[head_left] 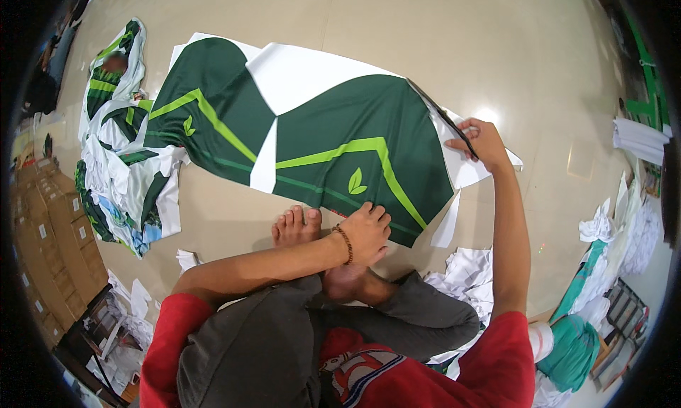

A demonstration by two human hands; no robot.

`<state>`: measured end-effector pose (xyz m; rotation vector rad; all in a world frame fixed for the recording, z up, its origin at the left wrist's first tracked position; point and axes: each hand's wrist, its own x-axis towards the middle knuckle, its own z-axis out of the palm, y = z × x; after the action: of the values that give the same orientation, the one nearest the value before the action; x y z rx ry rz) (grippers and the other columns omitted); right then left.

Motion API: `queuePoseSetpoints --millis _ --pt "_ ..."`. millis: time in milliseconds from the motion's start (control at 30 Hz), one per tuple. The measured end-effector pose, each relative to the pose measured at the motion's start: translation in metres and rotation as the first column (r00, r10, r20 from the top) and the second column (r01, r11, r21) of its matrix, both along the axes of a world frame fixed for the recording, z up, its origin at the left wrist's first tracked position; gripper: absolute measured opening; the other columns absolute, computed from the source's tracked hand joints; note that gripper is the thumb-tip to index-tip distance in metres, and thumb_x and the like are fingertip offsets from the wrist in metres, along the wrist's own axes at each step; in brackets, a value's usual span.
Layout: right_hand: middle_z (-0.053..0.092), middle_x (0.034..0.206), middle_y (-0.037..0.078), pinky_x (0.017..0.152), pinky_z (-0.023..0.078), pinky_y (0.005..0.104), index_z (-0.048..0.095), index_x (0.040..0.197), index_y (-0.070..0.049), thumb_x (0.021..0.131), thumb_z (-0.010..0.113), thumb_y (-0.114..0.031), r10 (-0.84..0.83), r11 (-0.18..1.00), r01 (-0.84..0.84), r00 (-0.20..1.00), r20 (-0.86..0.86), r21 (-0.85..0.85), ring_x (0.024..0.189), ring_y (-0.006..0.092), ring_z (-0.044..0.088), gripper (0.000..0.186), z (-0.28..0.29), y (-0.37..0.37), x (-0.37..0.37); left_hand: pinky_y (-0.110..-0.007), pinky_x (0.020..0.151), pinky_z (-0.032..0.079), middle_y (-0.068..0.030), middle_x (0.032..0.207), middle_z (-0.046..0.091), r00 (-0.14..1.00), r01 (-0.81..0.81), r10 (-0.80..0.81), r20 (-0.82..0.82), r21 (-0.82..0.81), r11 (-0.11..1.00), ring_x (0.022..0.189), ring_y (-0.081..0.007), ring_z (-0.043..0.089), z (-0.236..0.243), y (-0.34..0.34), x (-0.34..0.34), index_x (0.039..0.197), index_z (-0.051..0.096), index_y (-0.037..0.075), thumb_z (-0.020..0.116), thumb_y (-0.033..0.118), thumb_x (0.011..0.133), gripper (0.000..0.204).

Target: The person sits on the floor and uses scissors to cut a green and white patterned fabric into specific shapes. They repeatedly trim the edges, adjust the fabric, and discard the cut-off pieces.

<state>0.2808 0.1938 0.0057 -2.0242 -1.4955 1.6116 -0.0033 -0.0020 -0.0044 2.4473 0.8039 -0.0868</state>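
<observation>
A printed fabric sheet [319, 135] lies on the floor in front of me, with two dark green rounded panels, bright green zigzag stripes and leaf marks on white. My right hand [482, 145] is closed round the handles of a pair of dark scissors [441, 111]. Their long blades point up and left, along the curved right edge of the nearer green panel. White fabric [464, 163] lies beneath that hand. At the sheet's near edge, my left hand [365, 234], with a beaded bracelet at its wrist, has its fingers curled onto the green cloth. Its thumb is partly hidden.
A heap of green and white fabric pieces [131, 160] lies at the left. Cardboard boxes [57, 230] stand at the far left. White scraps [464, 269] lie by my right knee. My bare foot [296, 225] rests beside the sheet; a green bundle [571, 348] sits at lower right.
</observation>
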Motion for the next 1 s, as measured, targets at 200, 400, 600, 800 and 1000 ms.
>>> queuePoseSetpoints --millis 200,400,600,800,1000 --pt "0.065 0.07 0.004 0.038 0.026 0.0209 0.066 0.103 0.001 0.076 0.09 -0.01 -0.323 0.946 0.301 0.909 -0.265 -0.121 0.044 0.0052 0.046 0.037 -0.015 -0.057 0.033 -0.043 0.091 0.042 -0.0087 0.101 0.065 1.0 0.007 -0.007 0.018 0.017 1.0 0.106 -0.0262 0.054 -0.005 -0.002 -0.003 0.094 0.076 0.005 0.064 0.049 0.086 0.046" --pt "0.066 0.073 0.004 0.038 0.025 0.0207 0.065 0.102 0.001 0.077 0.089 -0.009 -0.281 0.958 0.251 0.917 -0.282 -0.138 0.044 0.0037 0.044 0.036 -0.01 -0.069 0.027 -0.045 0.093 0.042 -0.01 0.104 0.065 1.0 0.016 -0.016 0.008 0.013 1.0 0.108 -0.0269 0.055 -0.004 -0.002 -0.004 0.096 0.076 0.005 0.063 0.049 0.087 0.047" --pt "0.067 0.075 0.006 0.041 0.032 0.0238 0.066 0.113 0.007 0.077 0.09 -0.014 -0.408 0.908 0.414 0.909 -0.08 0.064 0.049 0.0094 0.053 0.048 -0.017 -0.068 0.041 -0.043 0.093 0.042 -0.0096 0.101 0.064 0.999 0.012 -0.013 0.034 0.018 1.0 0.105 -0.0268 0.056 -0.002 0.001 -0.008 0.095 0.074 0.005 0.064 0.049 0.086 0.046" --pt "0.068 0.076 0.005 0.045 0.042 0.0248 0.067 0.115 0.007 0.085 0.085 -0.024 -0.843 0.483 0.743 0.537 0.02 0.464 0.059 0.0117 0.061 0.046 -0.068 -0.124 0.165 -0.045 0.097 0.046 -0.0129 0.116 0.063 0.881 -0.127 0.125 0.457 -0.026 0.992 0.115 -0.0313 0.057 -0.023 0.027 -0.04 0.107 0.07 0.005 0.071 0.04 0.086 0.041" --pt "0.074 0.093 0.012 0.055 0.056 0.0294 0.063 0.111 0.007 0.092 0.078 -0.02 -0.976 0.19 0.804 0.216 0.02 0.564 0.073 0.019 0.072 0.037 -0.052 -0.214 0.229 -0.047 0.101 0.045 -0.0168 0.127 0.059 0.765 -0.555 0.464 0.447 0.091 0.827 0.118 -0.0375 0.056 -0.022 0.108 -0.125 0.121 0.065 0.006 0.073 0.027 0.09 0.038"
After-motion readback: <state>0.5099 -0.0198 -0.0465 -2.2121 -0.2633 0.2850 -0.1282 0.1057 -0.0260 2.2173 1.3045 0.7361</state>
